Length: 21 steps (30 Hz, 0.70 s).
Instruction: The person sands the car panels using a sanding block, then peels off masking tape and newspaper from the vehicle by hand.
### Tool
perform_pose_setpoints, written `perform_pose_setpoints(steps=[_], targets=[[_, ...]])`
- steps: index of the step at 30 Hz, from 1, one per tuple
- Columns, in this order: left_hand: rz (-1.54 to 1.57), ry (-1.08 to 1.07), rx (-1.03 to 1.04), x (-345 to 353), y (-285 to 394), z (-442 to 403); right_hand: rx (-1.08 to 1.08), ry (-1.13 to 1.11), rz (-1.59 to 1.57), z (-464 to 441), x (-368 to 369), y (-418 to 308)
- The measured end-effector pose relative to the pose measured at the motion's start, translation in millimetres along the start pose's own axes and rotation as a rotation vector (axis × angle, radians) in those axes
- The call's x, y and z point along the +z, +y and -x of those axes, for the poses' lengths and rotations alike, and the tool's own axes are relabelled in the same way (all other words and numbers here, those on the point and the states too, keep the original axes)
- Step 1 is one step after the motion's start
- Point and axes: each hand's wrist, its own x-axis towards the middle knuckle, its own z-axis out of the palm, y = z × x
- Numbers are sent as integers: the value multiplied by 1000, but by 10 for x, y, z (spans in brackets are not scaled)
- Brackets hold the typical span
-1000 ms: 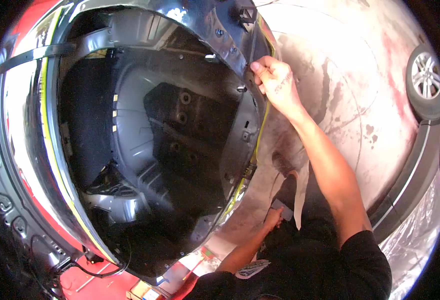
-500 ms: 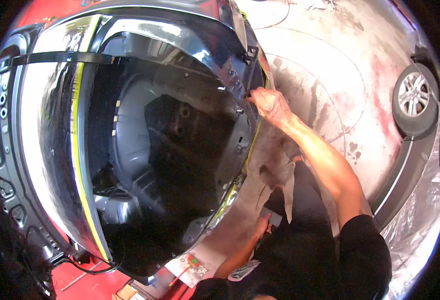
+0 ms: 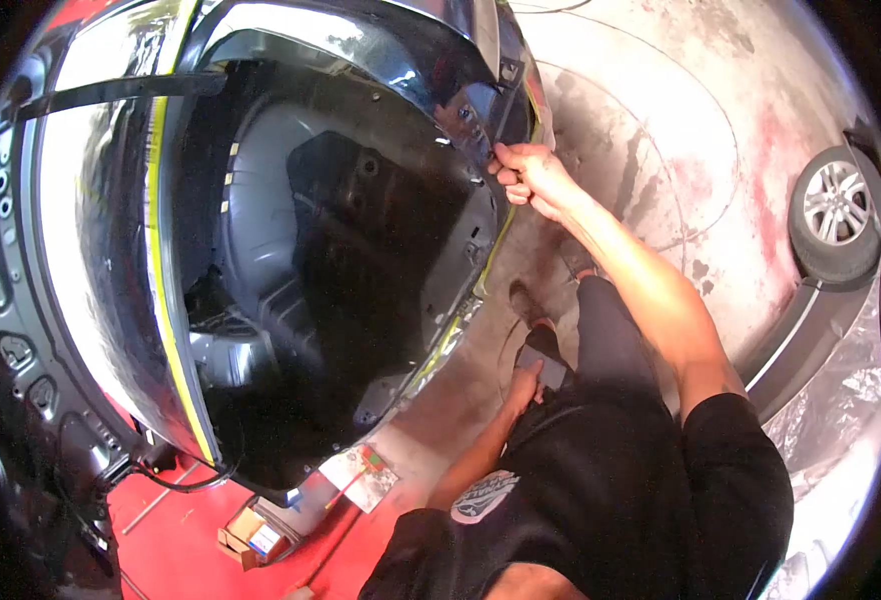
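My right hand [image 3: 531, 178] is at the rim of the dark car body [image 3: 461, 105], its thumb and fingers pinched together against the panel edge. What lies between the fingertips, if anything, is too small to make out. Low in front of my body, my left hand [image 3: 527, 380] grips a flat grey pad [image 3: 543, 367], well away from the car. Before me gapes a large opening [image 3: 361, 250] in the body, with a bare dark interior. Yellow masking tape [image 3: 156, 235] runs along the panel left of it.
A detached-looking dark panel [image 3: 16, 300] stands at far left. Below the car, a cardboard box [image 3: 251, 535] and a stained white sheet [image 3: 361, 478] lie near the red floor [image 3: 181, 520]. Another car's wheel [image 3: 839, 212] is at right, and a thin hose [image 3: 731, 150] curves across the concrete.
The view has shifted, showing more of my torso and the red floor. My right hand has turned slightly at the panel edge, showing more curled fingers. My left hand still grips the pad.
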Motion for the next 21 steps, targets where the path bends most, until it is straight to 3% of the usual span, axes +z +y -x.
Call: perform_pose_setpoints(steps=[2, 5, 8, 9, 12, 15, 21], targets=[[-34, 18, 3, 48, 65, 16, 129, -17, -160, -20, 6, -27], [-150, 46, 55, 61, 197, 109, -34, 39, 80, 31, 46, -27], [-177, 74, 128, 45, 362, 170, -598, 265, 1012, 101, 75, -78], [-136, 68, 145, 48, 420, 191, -754, 235, 1155, 126, 72, -91], [-73, 68, 132, 36, 425, 193, -882, 186, 1444, 155, 92, -176], [19, 92, 124, 69, 359, 159, -855, 151, 1579, 69, 34, -157], [102, 134, 108, 53, 192, 168, -838, 344, 1329, 35, 131, 15]])
